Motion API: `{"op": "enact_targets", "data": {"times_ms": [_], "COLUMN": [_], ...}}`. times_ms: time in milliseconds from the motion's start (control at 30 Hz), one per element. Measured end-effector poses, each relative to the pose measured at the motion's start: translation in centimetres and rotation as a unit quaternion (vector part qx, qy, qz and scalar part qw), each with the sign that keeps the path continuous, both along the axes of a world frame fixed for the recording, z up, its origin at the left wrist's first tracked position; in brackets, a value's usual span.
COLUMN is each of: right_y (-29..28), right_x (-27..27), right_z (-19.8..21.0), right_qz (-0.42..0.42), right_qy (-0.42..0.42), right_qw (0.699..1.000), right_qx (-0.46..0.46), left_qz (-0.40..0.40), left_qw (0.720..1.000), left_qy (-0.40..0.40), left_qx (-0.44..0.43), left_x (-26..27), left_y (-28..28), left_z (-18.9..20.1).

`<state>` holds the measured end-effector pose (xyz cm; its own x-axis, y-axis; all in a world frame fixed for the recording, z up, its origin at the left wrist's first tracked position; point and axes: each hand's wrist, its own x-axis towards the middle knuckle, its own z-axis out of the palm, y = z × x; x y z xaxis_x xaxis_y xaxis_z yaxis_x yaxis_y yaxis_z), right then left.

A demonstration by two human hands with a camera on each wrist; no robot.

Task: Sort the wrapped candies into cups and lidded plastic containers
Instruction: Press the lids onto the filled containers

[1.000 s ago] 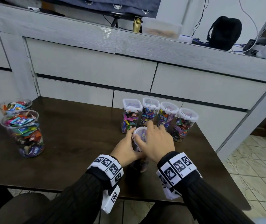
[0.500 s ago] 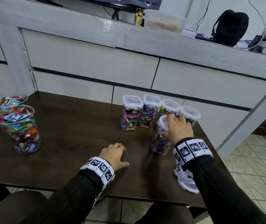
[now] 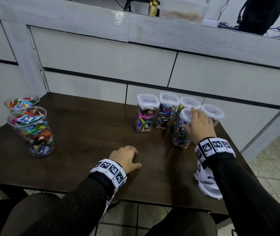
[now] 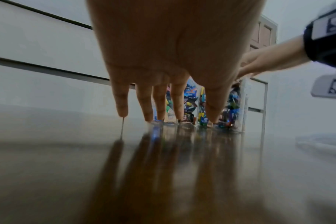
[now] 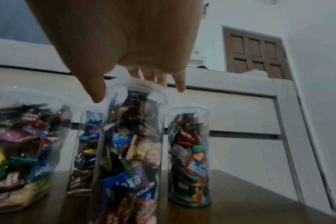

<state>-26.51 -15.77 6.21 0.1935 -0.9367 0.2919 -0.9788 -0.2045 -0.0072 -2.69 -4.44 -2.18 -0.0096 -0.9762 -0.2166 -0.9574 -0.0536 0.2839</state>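
"Relaxa" shows on a blue wrapper (image 5: 125,181) in the jar below the fingers (image 5: 179,84); "Coffee Candy" on a dark wrapper (image 5: 32,118) left of them.

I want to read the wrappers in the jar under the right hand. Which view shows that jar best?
The right wrist view: the jar fills the frame, wrappers legible through its clear wall. In the head view the jar is small and blurred, its lid partly under the right hand. The left wrist view hides it behind the left hand's fingers.

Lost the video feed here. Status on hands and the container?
Right hand grips round lidded container by its top, on the table. Left hand open, resting on table. Four lidded containers close behind; nothing blocking.
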Motion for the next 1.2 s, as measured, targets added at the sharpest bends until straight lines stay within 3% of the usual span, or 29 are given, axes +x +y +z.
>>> {"op": "enact_targets", "data": {"times_ms": [133,233,367,467,533,633,867,1033,1200], "right_y": [1.7,3.4,5.3,6.7,7.4,8.4,8.5,8.2,7.8], "right_x": [-1.9,-3.7,-5.7,-7.0,-7.6,-7.7,-7.3,-7.4,-6.5], "right_z": [-0.3,-0.8,-2.4,-4.3,-5.4,-6.3,-6.4,-5.9,-4.1], "right_qz": [-0.011,-0.049,-0.121,-0.155,-0.170,-0.175,-0.190,-0.181,-0.151], "right_qy": [-0.114,-0.117,-0.025,0.024,0.044,0.044,0.072,0.062,0.057], "right_qw": [0.991,0.987,0.989,0.954,0.935,0.927,0.929,0.945,0.956], "right_qx": [-0.076,-0.094,0.084,0.254,0.310,0.329,0.309,0.265,0.246], "left_qz": [0.047,0.109,0.224,0.324,0.374,0.409,0.432,0.465,0.476], "left_qw": [0.986,0.957,0.909,0.855,0.837,0.837,0.815,0.770,0.779], "left_qy": [0.000,-0.042,-0.085,-0.079,-0.066,-0.034,0.062,0.107,0.151], "left_qx": [-0.160,-0.264,-0.341,-0.397,-0.393,-0.362,-0.382,-0.424,-0.379], "left_x": [2.1,5.2,11.1,15.2,17.2,19.0,20.1,20.4,20.2], "left_y": [1.5,2.1,3.1,4.8,6.0,7.0,6.7,7.0,7.9], "left_z": [2.4,5.7,10.1,11.2,10.7,9.2,5.3,4.3,4.7]}}
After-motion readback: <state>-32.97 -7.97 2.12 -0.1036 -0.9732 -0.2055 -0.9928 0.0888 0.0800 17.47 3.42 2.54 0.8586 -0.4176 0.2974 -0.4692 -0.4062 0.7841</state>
